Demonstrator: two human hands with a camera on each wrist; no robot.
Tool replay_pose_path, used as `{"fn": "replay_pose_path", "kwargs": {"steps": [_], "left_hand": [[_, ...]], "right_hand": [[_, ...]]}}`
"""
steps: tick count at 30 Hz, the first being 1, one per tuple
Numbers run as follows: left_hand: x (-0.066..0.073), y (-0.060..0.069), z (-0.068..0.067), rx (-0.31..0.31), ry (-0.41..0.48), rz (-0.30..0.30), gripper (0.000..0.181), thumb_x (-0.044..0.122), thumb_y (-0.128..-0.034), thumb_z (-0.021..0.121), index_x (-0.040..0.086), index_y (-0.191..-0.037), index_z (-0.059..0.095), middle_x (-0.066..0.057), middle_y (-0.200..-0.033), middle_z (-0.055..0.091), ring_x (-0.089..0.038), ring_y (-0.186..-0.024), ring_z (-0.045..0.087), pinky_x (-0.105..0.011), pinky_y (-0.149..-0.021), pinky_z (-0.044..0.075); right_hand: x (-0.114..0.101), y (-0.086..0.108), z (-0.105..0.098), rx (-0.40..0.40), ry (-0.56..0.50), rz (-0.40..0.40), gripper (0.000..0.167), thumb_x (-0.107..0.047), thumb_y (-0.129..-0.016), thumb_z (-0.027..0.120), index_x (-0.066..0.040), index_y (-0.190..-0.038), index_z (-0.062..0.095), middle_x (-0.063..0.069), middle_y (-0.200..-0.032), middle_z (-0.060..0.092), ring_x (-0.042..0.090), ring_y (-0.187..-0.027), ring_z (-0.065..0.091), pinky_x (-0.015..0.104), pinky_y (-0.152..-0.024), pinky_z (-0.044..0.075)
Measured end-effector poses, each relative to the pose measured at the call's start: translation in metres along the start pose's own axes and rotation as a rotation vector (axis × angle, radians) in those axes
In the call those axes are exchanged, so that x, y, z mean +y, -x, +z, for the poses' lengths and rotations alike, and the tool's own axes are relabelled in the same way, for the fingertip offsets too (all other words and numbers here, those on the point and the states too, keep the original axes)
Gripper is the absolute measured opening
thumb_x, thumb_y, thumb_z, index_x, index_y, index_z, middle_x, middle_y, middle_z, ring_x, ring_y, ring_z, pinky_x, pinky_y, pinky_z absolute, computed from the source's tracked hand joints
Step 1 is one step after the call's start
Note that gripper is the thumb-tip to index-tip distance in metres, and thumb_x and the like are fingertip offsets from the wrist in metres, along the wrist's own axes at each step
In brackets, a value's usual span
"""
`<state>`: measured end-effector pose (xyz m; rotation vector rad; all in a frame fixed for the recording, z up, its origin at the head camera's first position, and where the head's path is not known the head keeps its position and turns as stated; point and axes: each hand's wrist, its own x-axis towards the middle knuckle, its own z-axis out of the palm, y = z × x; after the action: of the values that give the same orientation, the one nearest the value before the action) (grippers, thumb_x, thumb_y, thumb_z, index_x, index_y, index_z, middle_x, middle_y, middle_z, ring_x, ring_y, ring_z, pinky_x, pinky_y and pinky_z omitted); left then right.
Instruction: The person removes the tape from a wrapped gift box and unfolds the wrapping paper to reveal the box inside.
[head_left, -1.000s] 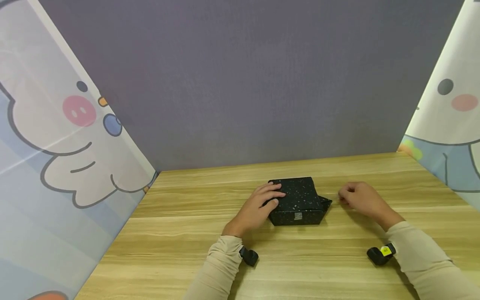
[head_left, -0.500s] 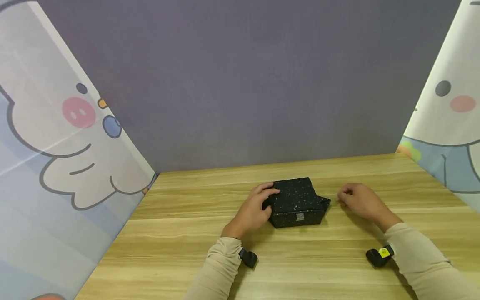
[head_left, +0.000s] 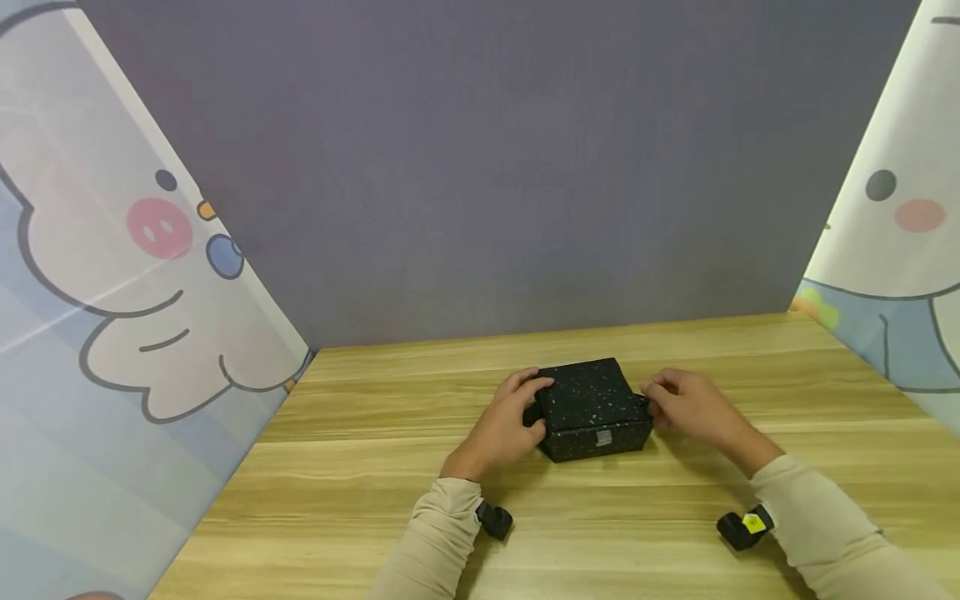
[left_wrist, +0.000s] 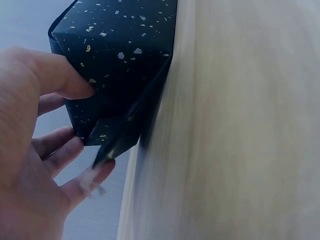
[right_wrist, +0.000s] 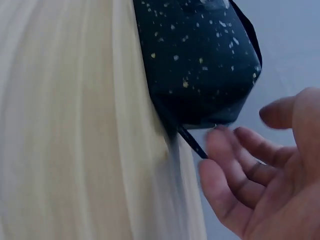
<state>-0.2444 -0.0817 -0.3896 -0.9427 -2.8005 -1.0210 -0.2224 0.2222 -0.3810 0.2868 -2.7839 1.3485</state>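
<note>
A box wrapped in black, speckled paper (head_left: 588, 396) rests on the wooden table, a small silvery piece of tape (head_left: 603, 437) on its near side. My left hand (head_left: 506, 433) grips its left end, thumb against the near side and fingers round the far part. In the left wrist view, a folded paper flap (left_wrist: 112, 137) sticks out at this end, with a blurred, whitish translucent scrap (left_wrist: 91, 181) by the fingers. At the right end, the fingers of my right hand (head_left: 693, 408) touch the tip of another flap (right_wrist: 191, 141); the thumb stands apart.
The light wooden table (head_left: 360, 500) ends against a grey panel (head_left: 525, 167) at the back. Cartoon-printed sheets (head_left: 135, 333) hang at both sides. A black camera strap sits on each wrist.
My right hand has moved left from beside the box to its right flap. The box has turned slightly, its near side shifting a little closer, while my left hand has shifted its fingers toward the end.
</note>
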Motion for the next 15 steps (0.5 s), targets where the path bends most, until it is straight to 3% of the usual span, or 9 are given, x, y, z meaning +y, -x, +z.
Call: {"fn": "replay_pose_path", "kwargs": {"steps": [5, 9, 15], "left_hand": [[-0.0003, 0.0004, -0.0007, 0.001, -0.008, 0.013, 0.063, 0.012, -0.0961, 0.063, 0.025, -0.154, 0.041, -0.002, -0.163, 0.021, -0.026, -0.129, 0.053, -0.036, -0.1, 0.048], [-0.0009, 0.0005, -0.0021, -0.005, 0.002, 0.025, 0.063, 0.014, -0.0958, 0.064, 0.026, -0.153, 0.041, 0.0, -0.163, 0.019, -0.025, -0.13, 0.052, -0.036, -0.1, 0.048], [-0.0025, 0.0015, -0.0028, -0.014, -0.004, 0.027, 0.065, 0.019, -0.0941, 0.066, 0.026, -0.154, 0.041, 0.002, -0.164, 0.016, -0.022, -0.136, 0.044, -0.036, -0.101, 0.047]], "right_hand": [[-0.0067, -0.0017, 0.0059, -0.09, -0.024, 0.006, 0.048, -0.04, -0.107, 0.049, 0.005, -0.116, 0.061, 0.008, -0.083, 0.058, 0.021, -0.068, 0.057, 0.034, -0.058, 0.049], [-0.0087, -0.0016, 0.0074, -0.121, 0.003, -0.008, 0.06, -0.045, -0.106, 0.049, 0.01, -0.131, 0.054, 0.012, -0.099, 0.062, 0.022, -0.072, 0.06, 0.036, -0.064, 0.05], [-0.0067, 0.0013, 0.0064, -0.134, 0.045, -0.059, 0.066, -0.045, -0.104, 0.052, 0.011, -0.14, 0.047, 0.024, -0.125, 0.061, 0.031, -0.104, 0.064, 0.042, -0.079, 0.056]]}}
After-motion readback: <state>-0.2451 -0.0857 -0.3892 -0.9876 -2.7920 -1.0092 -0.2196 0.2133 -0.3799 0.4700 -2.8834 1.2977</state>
